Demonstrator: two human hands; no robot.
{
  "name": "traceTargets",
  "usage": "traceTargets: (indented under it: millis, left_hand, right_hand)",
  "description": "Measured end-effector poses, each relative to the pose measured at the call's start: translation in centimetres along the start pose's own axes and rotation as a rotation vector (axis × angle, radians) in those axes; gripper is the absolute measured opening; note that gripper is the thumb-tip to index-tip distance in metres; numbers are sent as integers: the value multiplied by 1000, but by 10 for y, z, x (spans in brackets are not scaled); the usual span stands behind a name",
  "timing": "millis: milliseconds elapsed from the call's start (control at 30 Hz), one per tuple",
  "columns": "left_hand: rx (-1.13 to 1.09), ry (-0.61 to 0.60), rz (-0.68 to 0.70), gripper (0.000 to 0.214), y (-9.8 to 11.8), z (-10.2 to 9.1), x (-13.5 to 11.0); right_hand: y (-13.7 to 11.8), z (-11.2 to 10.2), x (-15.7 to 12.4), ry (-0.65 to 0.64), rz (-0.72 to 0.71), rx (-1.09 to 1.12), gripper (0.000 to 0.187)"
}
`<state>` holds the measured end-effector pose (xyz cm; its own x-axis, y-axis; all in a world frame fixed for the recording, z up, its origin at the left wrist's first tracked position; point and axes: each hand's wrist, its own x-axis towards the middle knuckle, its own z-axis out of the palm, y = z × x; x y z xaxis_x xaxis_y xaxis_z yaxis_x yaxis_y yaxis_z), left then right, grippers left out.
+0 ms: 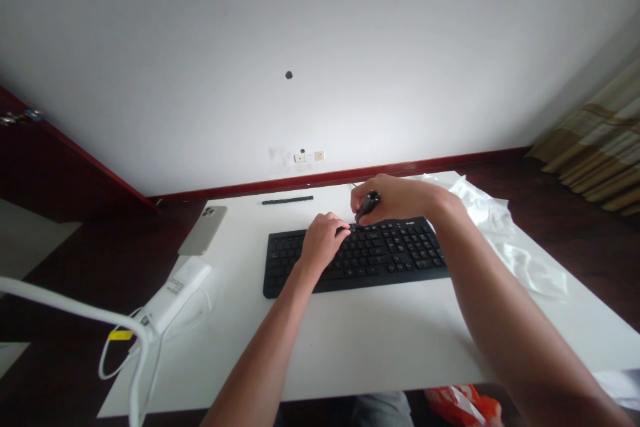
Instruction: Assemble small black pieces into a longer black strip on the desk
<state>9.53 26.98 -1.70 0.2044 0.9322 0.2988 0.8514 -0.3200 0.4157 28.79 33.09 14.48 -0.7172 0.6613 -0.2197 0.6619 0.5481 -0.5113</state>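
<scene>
A black keyboard lies flat on the white table. My left hand rests over its upper middle, thumb and fingertips pinched on a small dark piece near the back edge. I cannot make out what that piece is. My right hand is closed round a black-handled tool, tilted, its lower end close to my left fingertips. The tool's tip is too small to make out clearly. Behind the keyboard, a thin black strip with a bumpy edge lies on the table.
To the left are a phone and a white power strip with looped white cable. Crumpled clear plastic wrapping covers part of the table's right side. An orange bag is below the front edge. A wall stands behind.
</scene>
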Motion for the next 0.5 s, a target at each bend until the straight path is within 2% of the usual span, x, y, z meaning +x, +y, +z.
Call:
traceTargets:
  millis: [100, 267, 400, 500]
  left_hand:
    - [52, -13, 27, 10, 0, -1, -1]
    - [106, -9, 33, 8, 4, -2, -2]
    - [98, 8, 34, 6, 2, -1, -4]
    - [32, 39, 21, 6, -3, 0, -6]
  right_hand:
    - [15, 7, 16, 10, -5, 40, 17]
    - [41, 15, 34, 34, -97, 86, 19]
    - [48, 15, 25, 101, -104, 152, 24]
    - [58, 25, 11, 184, -138, 278, 35]
